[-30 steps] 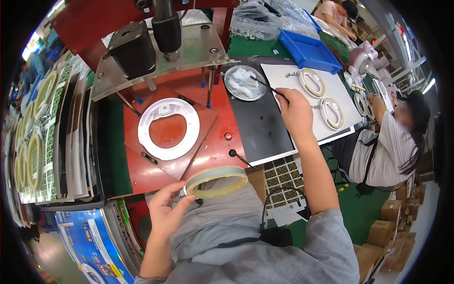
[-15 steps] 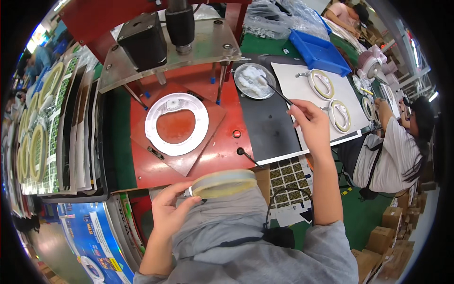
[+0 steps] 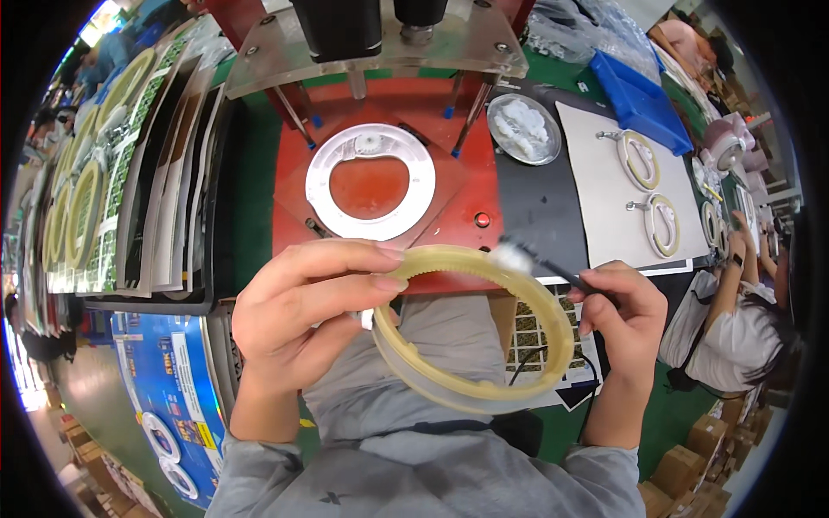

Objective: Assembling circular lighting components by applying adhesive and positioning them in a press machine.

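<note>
My left hand [image 3: 302, 306] grips a translucent yellowish plastic ring [image 3: 560, 337] by its left side, fingers over the rim and thumb below. Small teeth run along the ring's inner wall, and a short white fitting [image 3: 368, 319] juts out beside my fingers. My right hand [image 3: 626, 311] pinches a thin black brush [image 3: 557, 269]. White paste [image 3: 511, 257] covers the brush's tip, which is at the ring's far inner edge; whether it touches cannot be made out. Beyond, a round metal dish [image 3: 537, 161] holds more white paste.
A white ring [image 3: 414, 207] lies on the red press base [image 3: 466, 194] under a clear plate [image 3: 285, 56]. Two similar ring assemblies [image 3: 663, 226] rest on a pale board [image 3: 596, 207] at right, near a blue tray [image 3: 635, 108]. Stacked sheets [image 3: 177, 190] stand at left.
The brush has come away from the dish, toward me, with paste on its tip. My left hand has raised the ring and tilted it so its inside shows.
</note>
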Motion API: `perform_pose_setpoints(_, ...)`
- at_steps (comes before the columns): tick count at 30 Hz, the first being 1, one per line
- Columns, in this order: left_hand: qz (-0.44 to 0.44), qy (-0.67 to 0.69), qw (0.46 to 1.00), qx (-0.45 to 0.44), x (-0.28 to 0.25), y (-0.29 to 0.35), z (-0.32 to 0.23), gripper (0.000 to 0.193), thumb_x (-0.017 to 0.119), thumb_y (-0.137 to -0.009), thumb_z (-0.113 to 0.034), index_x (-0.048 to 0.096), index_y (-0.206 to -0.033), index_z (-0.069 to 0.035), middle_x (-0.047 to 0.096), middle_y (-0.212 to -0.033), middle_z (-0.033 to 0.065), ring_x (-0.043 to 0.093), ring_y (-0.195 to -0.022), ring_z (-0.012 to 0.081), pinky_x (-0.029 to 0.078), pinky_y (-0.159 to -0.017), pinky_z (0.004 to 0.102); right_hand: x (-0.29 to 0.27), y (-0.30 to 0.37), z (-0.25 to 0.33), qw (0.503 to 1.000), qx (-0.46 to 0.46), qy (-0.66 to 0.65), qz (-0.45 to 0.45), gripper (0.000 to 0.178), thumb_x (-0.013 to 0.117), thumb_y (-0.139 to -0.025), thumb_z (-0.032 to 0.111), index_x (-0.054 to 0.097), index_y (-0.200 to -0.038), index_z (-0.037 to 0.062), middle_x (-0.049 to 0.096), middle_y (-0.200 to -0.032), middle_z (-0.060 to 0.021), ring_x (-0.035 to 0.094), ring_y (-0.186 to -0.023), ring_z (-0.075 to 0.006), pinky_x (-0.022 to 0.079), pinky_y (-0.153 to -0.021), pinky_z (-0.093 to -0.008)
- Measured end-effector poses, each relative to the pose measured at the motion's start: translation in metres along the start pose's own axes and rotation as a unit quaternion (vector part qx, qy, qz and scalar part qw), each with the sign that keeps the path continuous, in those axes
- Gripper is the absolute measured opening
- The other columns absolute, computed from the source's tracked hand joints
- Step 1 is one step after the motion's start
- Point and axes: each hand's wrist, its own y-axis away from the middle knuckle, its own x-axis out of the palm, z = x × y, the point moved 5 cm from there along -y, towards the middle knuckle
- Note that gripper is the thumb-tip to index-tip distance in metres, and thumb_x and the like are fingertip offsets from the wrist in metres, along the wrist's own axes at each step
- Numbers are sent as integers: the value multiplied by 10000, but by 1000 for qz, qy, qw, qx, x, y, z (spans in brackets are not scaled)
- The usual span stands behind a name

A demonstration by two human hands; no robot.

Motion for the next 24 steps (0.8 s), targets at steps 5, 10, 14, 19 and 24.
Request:
perform_pose_setpoints(5, 1, 35, 999, 0, 3, 4, 0, 378, 697, -697, 171, 779, -1047, 54, 719, -1153, 200, 726, -1070, 328, 623, -863, 362, 9, -5, 20, 987, -86, 132, 37, 267, 723, -854, -139, 775, -1102, -54, 736, -940, -145, 653, -716, -126, 486, -553, -230)
perform_pose_setpoints(10, 13, 34, 999, -14, 4, 12, 1, 413, 682, -695, 176, 782, -1075, 48, 677, -1178, 200, 703, -1094, 327, 620, -892, 381, 20, -16, 29, 978, -93, 171, 71, 282, 736, -811, -133, 791, -1067, -30, 739, -919, -131, 666, -735, -162, 494, -600, -277)
perform_pose_setpoints(14, -14, 66, 998, 3, -1, 19, 5, 365, 692, -736, 146, 774, -1079, 55, 674, -1189, 223, 720, -1039, 327, 602, -914, 368, 39, -24, 37, 954, -148, 242, 101, 326, 735, -790, -114, 802, -1083, 15, 726, -922, -120, 687, -757, -211, 523, -642, -298)
perform_pose_setpoints(19, -27, 24, 999, 18, -6, 20, -2, 297, 698, -754, 124, 752, -1040, 63, 729, -1103, 244, 753, -988, 360, 620, -867, 391, 41, -13, 69, 892, -209, 388, 104, 346, 728, -725, -59, 784, -1066, -34, 684, -879, -140, 670, -725, -261, 511, -599, -333)
perform_pose_setpoints(24, 56, -32, 997, 42, 8, 12, -12, 271, 759, -748, 55, 741, -1018, 42, 760, -1037, 220, 763, -990, 369, 631, -856, 401, 39, -4, 114, 785, -190, 549, 214, 334, 746, -696, 77, 767, -1011, -31, 665, -841, -127, 623, -663, -270, 452, -564, -356)
